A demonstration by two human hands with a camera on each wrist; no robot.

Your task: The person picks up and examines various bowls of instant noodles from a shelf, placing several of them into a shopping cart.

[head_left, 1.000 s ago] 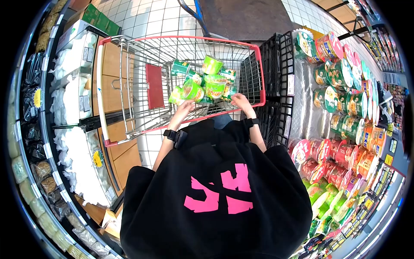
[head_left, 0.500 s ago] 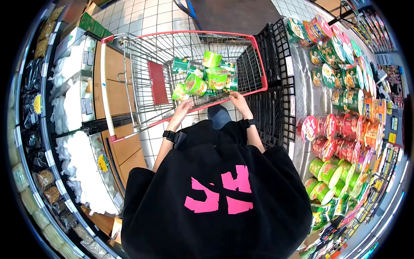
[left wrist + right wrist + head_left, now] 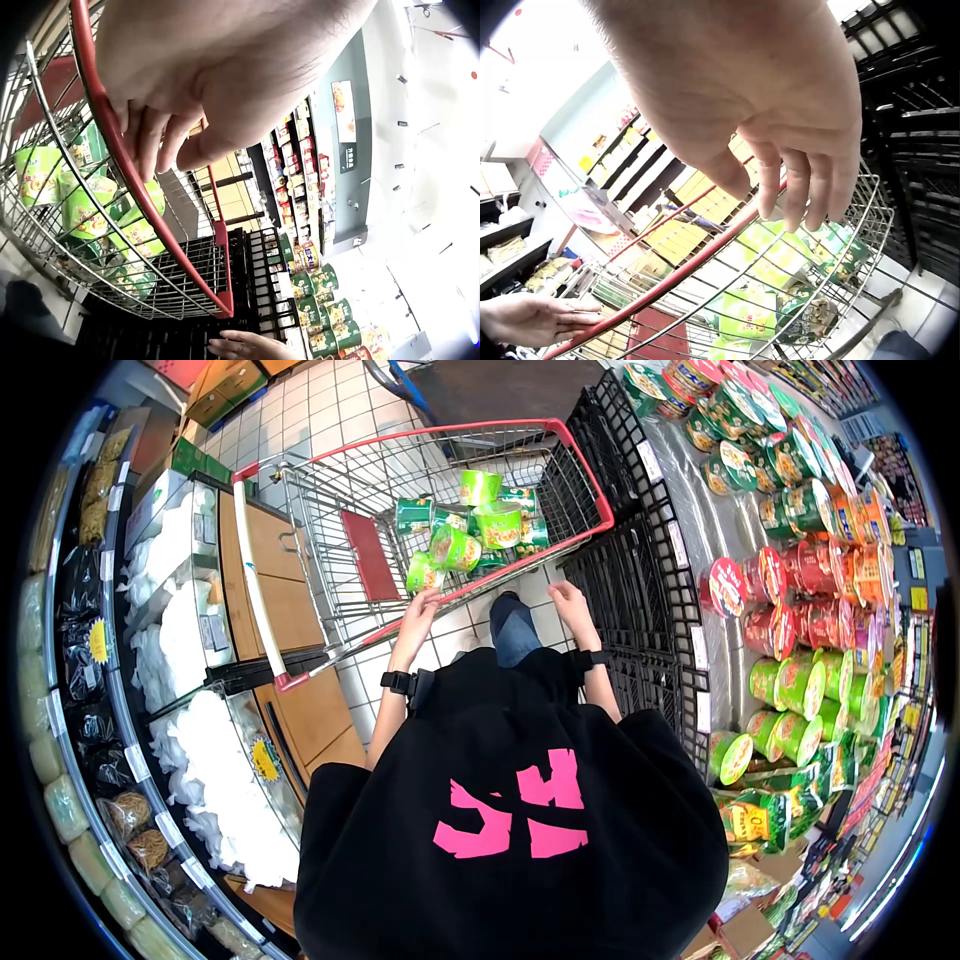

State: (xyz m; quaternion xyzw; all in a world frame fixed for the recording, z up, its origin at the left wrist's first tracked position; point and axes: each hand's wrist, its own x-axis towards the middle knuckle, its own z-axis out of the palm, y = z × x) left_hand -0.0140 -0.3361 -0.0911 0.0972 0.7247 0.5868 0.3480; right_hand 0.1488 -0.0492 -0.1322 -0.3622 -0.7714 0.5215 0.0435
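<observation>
A wire shopping cart with a red rim (image 3: pixel 470 426) holds several green and lime-green noodle cups (image 3: pixel 498 525). The left hand (image 3: pixel 416 624) lies at the near rim; in the right wrist view the left hand's fingers (image 3: pixel 576 318) look fairly straight against the red rail (image 3: pixel 676 279). Beyond the near rim, toward its right end, the right hand (image 3: pixel 575 610) hangs with relaxed fingers and holds nothing. In the right wrist view the right hand's loosely bent fingers (image 3: pixel 795 180) appear in front of the rail; contact cannot be told.
Black crates (image 3: pixel 640 595) stand right of the cart, beside shelving with red cups (image 3: pixel 768 575) and lime cups (image 3: pixel 800 685). White bagged goods (image 3: pixel 225 790) and wooden cabinets (image 3: pixel 265 555) are on the left. A flat dark cart (image 3: pixel 500 395) is beyond the cart on the tiled floor.
The head view has turned, and the surroundings lie at a new angle. The right hand, earlier at the near rim, is now a little away from it. The left hand stays near the rim.
</observation>
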